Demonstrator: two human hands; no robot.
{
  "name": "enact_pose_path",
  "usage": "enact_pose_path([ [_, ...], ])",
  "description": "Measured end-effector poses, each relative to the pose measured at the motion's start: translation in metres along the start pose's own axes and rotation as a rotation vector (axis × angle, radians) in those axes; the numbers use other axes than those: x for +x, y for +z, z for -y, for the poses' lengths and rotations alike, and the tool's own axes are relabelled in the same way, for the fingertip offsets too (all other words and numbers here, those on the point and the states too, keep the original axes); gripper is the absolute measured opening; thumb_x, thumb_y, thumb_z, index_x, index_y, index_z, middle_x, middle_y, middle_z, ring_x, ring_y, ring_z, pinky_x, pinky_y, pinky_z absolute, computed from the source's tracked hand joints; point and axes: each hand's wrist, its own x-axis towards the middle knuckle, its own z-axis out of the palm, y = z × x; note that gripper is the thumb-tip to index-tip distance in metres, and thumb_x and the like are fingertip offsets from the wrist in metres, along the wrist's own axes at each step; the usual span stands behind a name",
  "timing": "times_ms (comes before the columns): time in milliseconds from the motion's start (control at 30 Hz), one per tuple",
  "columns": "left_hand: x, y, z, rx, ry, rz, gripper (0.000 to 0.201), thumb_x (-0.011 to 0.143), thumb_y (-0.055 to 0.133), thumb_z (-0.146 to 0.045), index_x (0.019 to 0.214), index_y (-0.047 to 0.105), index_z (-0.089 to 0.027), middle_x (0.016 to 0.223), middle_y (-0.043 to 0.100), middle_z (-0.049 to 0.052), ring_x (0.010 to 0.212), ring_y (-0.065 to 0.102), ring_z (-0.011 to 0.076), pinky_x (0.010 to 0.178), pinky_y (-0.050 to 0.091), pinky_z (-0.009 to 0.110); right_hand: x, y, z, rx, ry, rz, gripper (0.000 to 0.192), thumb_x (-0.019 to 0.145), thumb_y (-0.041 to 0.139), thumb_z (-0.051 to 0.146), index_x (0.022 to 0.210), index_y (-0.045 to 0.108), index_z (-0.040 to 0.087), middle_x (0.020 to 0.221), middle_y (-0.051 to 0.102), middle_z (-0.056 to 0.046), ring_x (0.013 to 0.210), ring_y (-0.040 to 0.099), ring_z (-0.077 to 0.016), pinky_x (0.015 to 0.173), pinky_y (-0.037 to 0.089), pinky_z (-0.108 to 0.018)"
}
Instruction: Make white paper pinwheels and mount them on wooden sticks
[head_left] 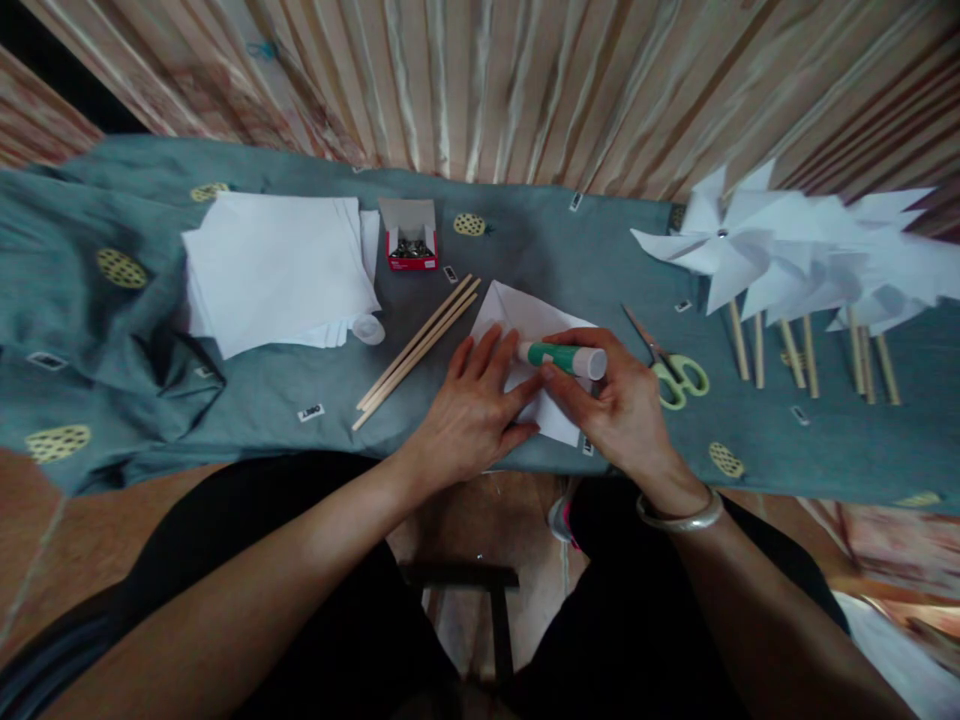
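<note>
My right hand (pixel 619 395) is closed around a green and white glue stick (pixel 559 358), which lies nearly level with its tip pointing left. Under both hands is a folded sheet of white paper (pixel 517 305) near the table's front edge. My left hand (pixel 484 405) rests flat on the left part of that paper, fingers spread, fingertips close to the glue stick's tip. Whether the tip touches the paper I cannot tell. A round white cap (pixel 367 329) sits by the paper stack, left of the wooden sticks (pixel 416 352).
Scissors with green handles (pixel 679 380) lie right of my right hand. Several white paper pinwheels (pixel 750 240) on sticks fill the right side. A stack of white paper (pixel 281 270) and a red box of small metal pieces (pixel 411 250) stand left. A pleated curtain (pixel 487 90) hangs behind.
</note>
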Motion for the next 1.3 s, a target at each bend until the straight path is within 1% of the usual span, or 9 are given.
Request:
enact_pose_path([
  [133, -0.0003, -0.0003, -0.0002, 0.023, -0.001, 0.009, 0.054, 0.087, 0.064, -0.042, 0.137, 0.053, -0.023, 0.159, 0.029, 0.019, 0.148, 0.021, 0.0428, 0.115, 0.022, 0.064, -0.0003, -0.0008, -0.0012, -0.007, -0.012, -0.001, 0.024, 0.087, 0.064, 0.037, 0.106, 0.062, 0.023, 0.095, 0.074, -0.003, 0.074, 0.068, -0.0174, 0.063, 0.052, -0.029],
  [300, -0.0008, 0.0003, 0.0010, 0.005, 0.009, -0.009, 0.055, 0.087, 0.063, -0.042, 0.138, 0.052, -0.024, 0.159, 0.029, 0.017, 0.148, 0.021, 0.0427, 0.114, 0.023, 0.065, -0.0001, -0.0022, -0.0012, -0.028, -0.005, -0.001, 0.025, 0.088, 0.064, 0.040, 0.106, 0.062, 0.023, 0.092, 0.075, -0.003, 0.072, 0.068, -0.0177, 0.063, 0.051, -0.029],
  [533, -0.0005, -0.0006, 0.0011, -0.011, 0.013, -0.009, 0.054, 0.087, 0.065, -0.041, 0.136, 0.055, -0.022, 0.158, 0.030, 0.020, 0.147, 0.021, 0.0438, 0.115, 0.022, 0.065, 0.0000, -0.0044, 0.0004, -0.082, 0.013, -0.014, 0.025, 0.087, 0.064, 0.040, 0.104, 0.063, 0.022, 0.088, 0.075, -0.003, 0.069, 0.068, -0.0176, 0.061, 0.049, -0.029],
  [733, -0.0005, -0.0001, 0.0011, -0.019, 0.006, -0.008, 0.052, 0.086, 0.065, -0.041, 0.134, 0.056, -0.023, 0.159, 0.029, 0.017, 0.148, 0.020, 0.0425, 0.115, 0.021, 0.065, 0.0009, -0.0040, -0.0018, -0.091, -0.011, -0.034, 0.023, 0.087, 0.064, 0.039, 0.103, 0.063, 0.022, 0.088, 0.075, -0.003, 0.076, 0.070, -0.0196, 0.066, 0.051, -0.030],
  [867, -0.0006, 0.0011, 0.0015, -0.018, 0.008, -0.017, 0.053, 0.086, 0.065, -0.042, 0.135, 0.055, -0.024, 0.159, 0.029, 0.017, 0.148, 0.021, 0.0419, 0.115, 0.021, 0.065, 0.0016, -0.0023, -0.0041, -0.090, -0.028, -0.052, 0.024, 0.087, 0.064, 0.039, 0.104, 0.062, 0.023, 0.088, 0.075, -0.003, 0.077, 0.071, -0.0199, 0.066, 0.052, -0.030],
  [967, -0.0004, 0.0009, 0.0012, -0.004, 0.006, -0.011, 0.054, 0.086, 0.065, -0.041, 0.136, 0.055, -0.023, 0.159, 0.030, 0.018, 0.148, 0.021, 0.0425, 0.115, 0.021, 0.064, 0.0022, -0.0013, -0.0046, -0.087, -0.042, -0.064, 0.023, 0.087, 0.064, 0.039, 0.105, 0.062, 0.023, 0.088, 0.074, -0.002, 0.074, 0.070, -0.0190, 0.065, 0.052, -0.029],
  [1133, -0.0002, -0.0005, 0.0001, 0.015, 0.002, 0.013, 0.054, 0.086, 0.065, -0.041, 0.136, 0.056, -0.023, 0.158, 0.030, 0.019, 0.147, 0.021, 0.0435, 0.115, 0.022, 0.065, 0.0038, -0.0003, -0.0032, -0.115, -0.039, -0.078, 0.023, 0.087, 0.064, 0.039, 0.104, 0.062, 0.023, 0.085, 0.074, -0.001, 0.064, 0.067, -0.0162, 0.058, 0.050, -0.028],
  [1300, -0.0002, -0.0003, -0.0010, 0.010, -0.005, 0.004, 0.053, 0.087, 0.064, -0.041, 0.136, 0.055, -0.023, 0.159, 0.030, 0.018, 0.148, 0.021, 0.0425, 0.115, 0.021, 0.066, 0.0052, 0.0012, -0.0026, -0.116, -0.037, -0.067, 0.024, 0.088, 0.062, 0.040, 0.105, 0.062, 0.023, 0.085, 0.074, -0.001, 0.063, 0.066, -0.0160, 0.057, 0.049, -0.027],
])
